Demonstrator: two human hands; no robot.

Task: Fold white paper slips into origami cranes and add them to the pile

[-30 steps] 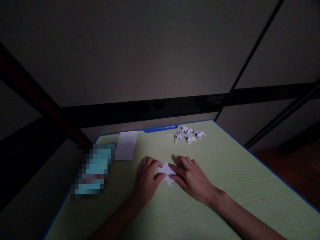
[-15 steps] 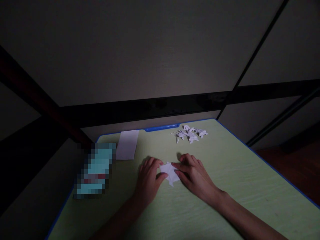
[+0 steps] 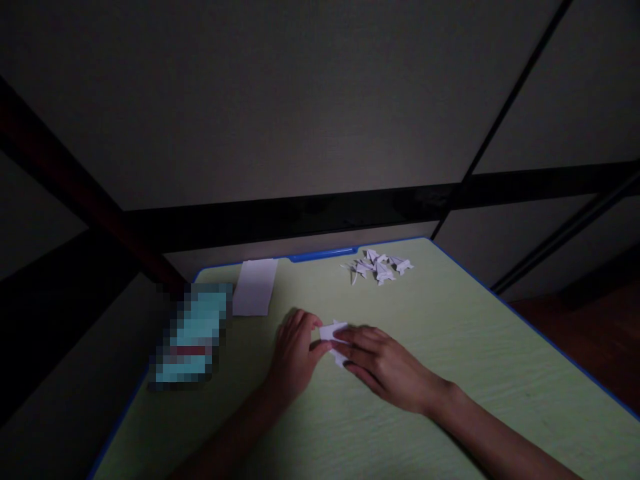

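A small white folded paper piece [image 3: 333, 331] lies on the pale green table [image 3: 450, 347], between my two hands. My left hand [image 3: 296, 357] rests at its left side, fingers curled, thumb touching the paper's edge. My right hand [image 3: 383, 365] lies flat across the paper's right part, fingers stretched out and pressing it down, so much of the paper is hidden.
A heap of several small white folded paper figures [image 3: 379, 268] sits near the table's far edge. A white paper stack [image 3: 255, 287] lies at the far left, next to a blurred teal object [image 3: 191, 335]. The table has a blue rim [image 3: 320, 254]; dark floor lies to the right.
My right hand has slid left and flattened over the folded paper, covering more of it. My left hand has stayed at the paper's left edge.
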